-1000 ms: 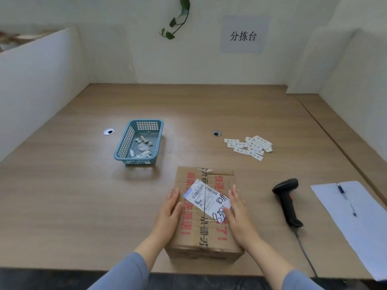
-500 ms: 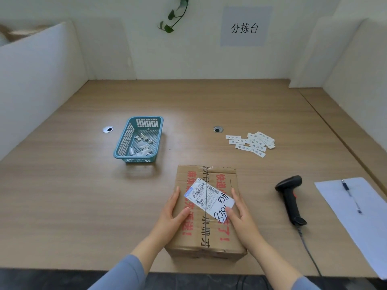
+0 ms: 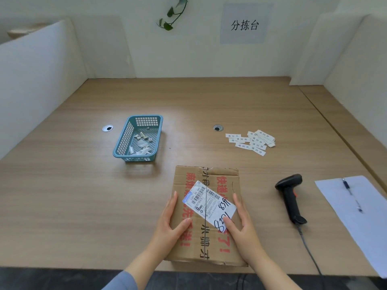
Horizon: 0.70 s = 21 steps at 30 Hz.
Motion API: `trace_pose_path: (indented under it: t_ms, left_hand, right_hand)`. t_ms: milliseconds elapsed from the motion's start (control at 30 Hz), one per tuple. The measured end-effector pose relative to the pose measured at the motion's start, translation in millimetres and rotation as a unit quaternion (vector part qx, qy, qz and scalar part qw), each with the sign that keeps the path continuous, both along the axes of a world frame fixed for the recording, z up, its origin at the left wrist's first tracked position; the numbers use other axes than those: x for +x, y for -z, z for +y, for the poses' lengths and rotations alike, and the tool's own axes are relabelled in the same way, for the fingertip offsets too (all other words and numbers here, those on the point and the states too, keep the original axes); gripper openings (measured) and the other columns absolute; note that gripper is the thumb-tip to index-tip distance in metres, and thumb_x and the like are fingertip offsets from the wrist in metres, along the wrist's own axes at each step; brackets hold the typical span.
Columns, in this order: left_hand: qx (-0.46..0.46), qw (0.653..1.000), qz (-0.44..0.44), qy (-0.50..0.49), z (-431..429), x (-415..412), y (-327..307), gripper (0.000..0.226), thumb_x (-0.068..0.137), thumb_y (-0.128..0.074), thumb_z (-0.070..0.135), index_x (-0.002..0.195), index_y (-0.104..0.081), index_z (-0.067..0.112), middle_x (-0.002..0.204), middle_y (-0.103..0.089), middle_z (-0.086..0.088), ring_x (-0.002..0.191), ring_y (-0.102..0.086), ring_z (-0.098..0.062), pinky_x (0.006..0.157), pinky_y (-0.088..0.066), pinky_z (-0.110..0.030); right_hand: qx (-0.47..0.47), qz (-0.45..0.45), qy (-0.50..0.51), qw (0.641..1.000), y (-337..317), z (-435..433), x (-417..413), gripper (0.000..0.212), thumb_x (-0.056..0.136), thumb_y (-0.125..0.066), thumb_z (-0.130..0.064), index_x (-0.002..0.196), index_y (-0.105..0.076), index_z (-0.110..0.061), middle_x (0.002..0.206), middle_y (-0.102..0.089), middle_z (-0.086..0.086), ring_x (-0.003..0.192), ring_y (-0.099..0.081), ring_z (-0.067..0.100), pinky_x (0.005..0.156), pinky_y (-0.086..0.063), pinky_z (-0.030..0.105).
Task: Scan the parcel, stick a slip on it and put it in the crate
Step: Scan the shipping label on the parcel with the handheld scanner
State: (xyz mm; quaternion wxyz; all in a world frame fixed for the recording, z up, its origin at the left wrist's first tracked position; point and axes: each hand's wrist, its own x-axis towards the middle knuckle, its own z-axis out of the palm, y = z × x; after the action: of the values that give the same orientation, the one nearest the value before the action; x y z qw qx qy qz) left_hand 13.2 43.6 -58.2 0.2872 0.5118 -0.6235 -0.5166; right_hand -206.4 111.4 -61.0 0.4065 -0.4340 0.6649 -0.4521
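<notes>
A brown cardboard parcel (image 3: 209, 243) with red print lies flat at the table's near edge, a white shipping label (image 3: 209, 203) with barcodes stuck askew on its top. My left hand (image 3: 170, 225) grips the parcel's left side, thumb on top. My right hand (image 3: 244, 225) holds the right side, thumb on the label's corner. A black handheld scanner (image 3: 290, 195) lies on the table to the right of the parcel, its cable running off the front edge. A pile of small white slips (image 3: 252, 141) sits further back on the right.
A teal plastic basket (image 3: 123, 141) holding paper scraps stands back left of the parcel. A white sheet (image 3: 360, 222) with a pen (image 3: 351, 194) on it lies at the far right. White partitions wall in the wooden table (image 3: 73, 195) on both sides.
Both hands stay on the parcel's sides; my thumbs have shifted slightly inward on its top. The parcel has not moved; only the view has tilted a little.
</notes>
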Motion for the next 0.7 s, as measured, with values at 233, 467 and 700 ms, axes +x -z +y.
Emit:
trace_pose_path:
  t_ms: [233,467,700]
  left_hand:
    - [-0.029,0.999,-0.003,-0.021,16,5,1,0.086,0.066,-0.068,0.072,0.136,-0.019,0.072,0.154,-0.033,0.021,0.141,-0.035,0.001,0.118,-0.035,-0.04]
    - [-0.037,0.999,-0.012,-0.023,24,9,2,0.085,0.072,-0.067,0.056,0.14,-0.017,0.069,0.155,-0.032,0.022,0.143,-0.032,0.001,0.119,-0.033,-0.041]
    - [-0.018,1.0,0.0,-0.021,25,8,2,0.092,0.069,-0.073,0.053,0.136,-0.015,0.073,0.152,-0.031,0.029,0.138,-0.039,0.003,0.115,-0.04,-0.038]
  right_hand:
    - [-0.028,0.045,-0.002,0.999,-3,15,5,0.075,0.091,-0.064,-0.025,0.13,-0.022,-0.074,0.147,-0.02,-0.034,0.143,-0.01,-0.012,0.114,-0.013,0.017]
    - [-0.025,0.068,-0.011,0.997,-4,18,6,0.075,0.091,-0.063,-0.027,0.131,-0.018,-0.072,0.152,-0.019,-0.028,0.138,-0.006,-0.021,0.113,-0.013,0.017]
    - [-0.026,0.06,-0.011,0.998,-6,15,5,0.078,0.092,-0.062,-0.022,0.129,-0.016,-0.072,0.158,-0.013,-0.021,0.129,-0.005,-0.033,0.092,-0.016,-0.011]
